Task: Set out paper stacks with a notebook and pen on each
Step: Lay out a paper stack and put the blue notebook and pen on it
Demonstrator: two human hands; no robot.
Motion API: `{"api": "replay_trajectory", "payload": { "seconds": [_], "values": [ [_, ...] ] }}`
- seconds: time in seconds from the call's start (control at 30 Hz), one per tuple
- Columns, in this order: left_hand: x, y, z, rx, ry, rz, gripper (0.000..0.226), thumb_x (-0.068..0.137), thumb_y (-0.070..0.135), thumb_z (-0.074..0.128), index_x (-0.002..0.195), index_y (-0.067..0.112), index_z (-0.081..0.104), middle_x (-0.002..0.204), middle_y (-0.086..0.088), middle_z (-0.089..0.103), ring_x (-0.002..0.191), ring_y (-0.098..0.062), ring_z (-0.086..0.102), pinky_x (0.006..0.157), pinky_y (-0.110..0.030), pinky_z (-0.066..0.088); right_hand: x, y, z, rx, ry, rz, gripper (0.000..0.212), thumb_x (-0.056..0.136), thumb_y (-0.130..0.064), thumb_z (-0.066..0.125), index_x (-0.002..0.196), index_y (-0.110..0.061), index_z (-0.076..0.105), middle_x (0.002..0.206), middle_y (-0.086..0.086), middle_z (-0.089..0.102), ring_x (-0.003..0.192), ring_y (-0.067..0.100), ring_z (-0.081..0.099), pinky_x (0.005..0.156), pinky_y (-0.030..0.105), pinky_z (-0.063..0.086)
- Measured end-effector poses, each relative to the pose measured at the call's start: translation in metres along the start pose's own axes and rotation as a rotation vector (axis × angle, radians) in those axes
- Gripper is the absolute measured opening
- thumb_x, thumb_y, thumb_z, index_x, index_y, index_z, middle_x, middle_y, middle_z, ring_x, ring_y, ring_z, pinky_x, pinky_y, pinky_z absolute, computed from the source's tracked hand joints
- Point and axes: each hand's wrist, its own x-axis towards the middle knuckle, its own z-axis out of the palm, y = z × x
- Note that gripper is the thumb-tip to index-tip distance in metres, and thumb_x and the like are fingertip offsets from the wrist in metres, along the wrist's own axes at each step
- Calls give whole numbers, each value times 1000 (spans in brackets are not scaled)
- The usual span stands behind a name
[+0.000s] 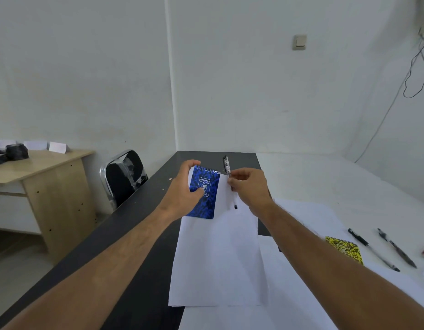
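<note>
Blue notebook (204,192) at far end of paper stack (218,258) on dark surface (139,234); left hand (182,186) fingers curled round it. Light, stiff card; hold by edges. Spiral points away. Right hand (249,186) pinches pen (227,170): slim, rolls; long axis runs away.

Two hands work at a dark table: the left hand (182,186) and the right hand (250,189). Two notebooks show, one blue (203,194), one yellow (345,249). Three pens: one at the right hand (227,166), two lying right (372,250) (396,247). One paper stack (218,263) is plainly countable.
</note>
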Motion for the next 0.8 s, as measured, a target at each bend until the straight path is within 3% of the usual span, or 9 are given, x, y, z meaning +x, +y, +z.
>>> {"api": "replay_trajectory", "payload": {
  "seconds": [0.13,0.3,0.47,0.57,0.63,0.7,0.8],
  "values": [
    [-2,7,1,-1,14,31,55,95,2,64,139,24,38,112,24,54,94,7,66,69,-9,55,-5,-4,4,-47,27,-34,16,83,-5,78,99,-7,76,92,7,76,83,27,75,82,40,63],
    [0,8,2,-29,57,18,56,95,0,64,140,22,37,113,21,53,100,-1,64,70,-10,56,-15,-4,8,-68,14,-29,17,80,-6,80,95,-10,75,87,3,76,81,21,75,80,41,64],
    [3,1,-1,-108,103,-62,56,94,-2,63,135,27,38,104,13,61,89,-6,67,76,-28,63,-22,1,10,-117,-41,12,21,74,-5,82,93,-4,75,82,8,78,72,22,75,75,40,65],
    [6,-5,-6,-159,108,-162,56,93,-4,62,133,28,39,99,7,63,79,-7,68,65,-28,62,-23,2,8,-223,-73,14,36,76,-29,87,103,-10,71,95,3,73,81,15,69,75,31,59],
    [6,-10,-14,-210,116,-255,57,92,-4,63,135,26,40,98,5,64,76,-5,67,57,-20,55,-20,9,5,-378,39,-23,49,82,-45,78,118,-16,63,114,4,63,105,20,60,91,35,53],
    [6,-20,-26,-252,100,-354,59,90,-1,66,138,24,42,104,2,63,87,-11,66,64,-25,55,-17,15,4,-487,54,68,57,89,-43,68,133,-12,51,128,8,56,118,28,53,98,43,49],
    [0,-40,-46,-305,62,-528,57,87,-1,67,135,22,45,114,-9,65,99,-25,68,72,-36,57,-20,22,13,-264,-166,364,41,93,-22,66,125,2,54,121,13,65,98,27,65,81,41,58]
  ]
}}
